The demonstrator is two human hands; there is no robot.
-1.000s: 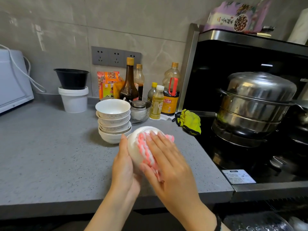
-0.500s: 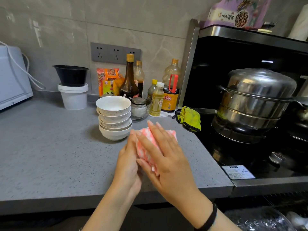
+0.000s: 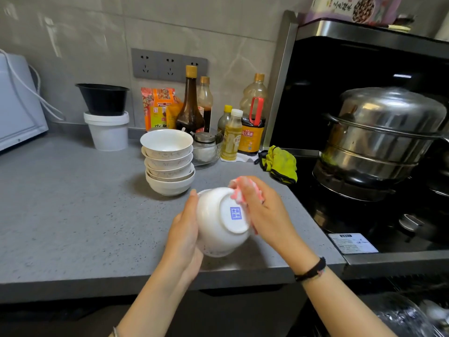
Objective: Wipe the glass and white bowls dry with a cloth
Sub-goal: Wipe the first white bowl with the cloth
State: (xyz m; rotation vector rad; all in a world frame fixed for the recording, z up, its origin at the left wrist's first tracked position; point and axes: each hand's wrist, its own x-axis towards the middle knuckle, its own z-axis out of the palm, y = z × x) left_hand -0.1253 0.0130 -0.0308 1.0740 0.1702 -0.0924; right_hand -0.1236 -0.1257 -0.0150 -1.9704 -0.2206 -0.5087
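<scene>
The grey speckled surface point(image 3: 60, 215) spans the left and centre of the scene. To its right, a black hob point(image 3: 352, 210) carries a lidded steel steamer pot point(image 3: 384, 137). A stack of bowls point(image 3: 168, 164), white and nested upright, stands on the surface at centre, just in front of a row of bottles point(image 3: 190, 103) along the far wall. A yellow-green rag point(image 3: 281, 164) lies where surface and hob meet, right of the stack.

The white bowl point(image 3: 218, 222) is held over the near part of the surface, nearer and slightly right of the stack. It is tilted so that its foot faces the camera; a blue mark shows on the base.

The left hand point(image 3: 184, 237) holds the bowl's left wall, palm against it, fingers point(image 3: 192, 198) reaching toward the rim. The right hand point(image 3: 269, 215) sits at the bowl's right wall. Its fingers are curled round the pink cloth point(image 3: 237, 196) and press it against the bowl beside the foot ring.
</scene>
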